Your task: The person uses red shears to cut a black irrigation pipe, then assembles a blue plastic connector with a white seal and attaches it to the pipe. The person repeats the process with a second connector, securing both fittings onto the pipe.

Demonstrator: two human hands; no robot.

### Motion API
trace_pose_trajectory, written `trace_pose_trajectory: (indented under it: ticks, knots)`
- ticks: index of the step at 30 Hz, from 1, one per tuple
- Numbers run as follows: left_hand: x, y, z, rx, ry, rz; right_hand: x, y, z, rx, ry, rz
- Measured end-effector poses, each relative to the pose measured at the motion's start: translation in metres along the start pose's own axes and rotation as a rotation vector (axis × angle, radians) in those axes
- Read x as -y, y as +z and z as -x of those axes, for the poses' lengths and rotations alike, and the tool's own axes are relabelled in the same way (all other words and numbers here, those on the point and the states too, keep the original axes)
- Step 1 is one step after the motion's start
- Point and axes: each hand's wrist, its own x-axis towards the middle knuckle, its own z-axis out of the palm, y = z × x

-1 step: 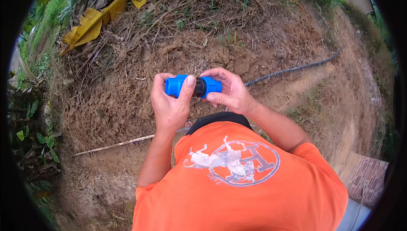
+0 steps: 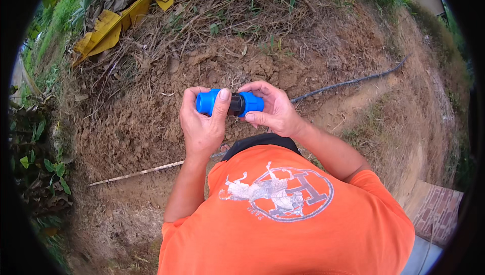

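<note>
Held level between both hands, in front of my waist, is a pipe compression coupling (image 2: 236,104) with a black ribbed middle and a blue nut on each side. My left hand (image 2: 204,126) wraps around the larger blue nut (image 2: 205,103), its thumb lying over the top toward the black middle. Around the smaller blue nut (image 2: 254,103) my right hand (image 2: 279,113) is closed, thumb below and fingers above. The left nut's outer end faces left. Some of the fingers behind the coupling are hidden.
Loose brown soil (image 2: 136,123) slopes up ahead to dry grass. A dark hose (image 2: 353,80) runs off to the right across the ground. A thin pale stick (image 2: 136,172) lies at left. Yellow dried leaves (image 2: 103,35) are at upper left, brick paving (image 2: 438,209) at lower right.
My left thumb has shifted very slightly to the left over the coupling. Both hands keep their hold, and the surroundings look the same.
</note>
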Motion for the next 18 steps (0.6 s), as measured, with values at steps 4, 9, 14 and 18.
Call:
trace_pose_trajectory:
  ticks: [4, 9, 14, 18]
  knots:
    - [-0.003, 0.01, -0.001, 0.024, 0.283, 0.301, -0.011, -0.007, 0.0, -0.021, -0.145, 0.116]
    - [-0.01, 0.003, 0.002, 0.157, 0.284, 0.363, -0.005, -0.014, 0.007, -0.023, -0.058, 0.074]
    - [-0.02, 0.004, 0.0, 0.026, -0.107, 0.16, -0.007, -0.013, 0.009, -0.011, -0.103, 0.11]
    - [-0.02, 0.006, 0.006, 0.069, 0.087, 0.259, -0.006, -0.016, 0.01, -0.022, -0.097, 0.088]
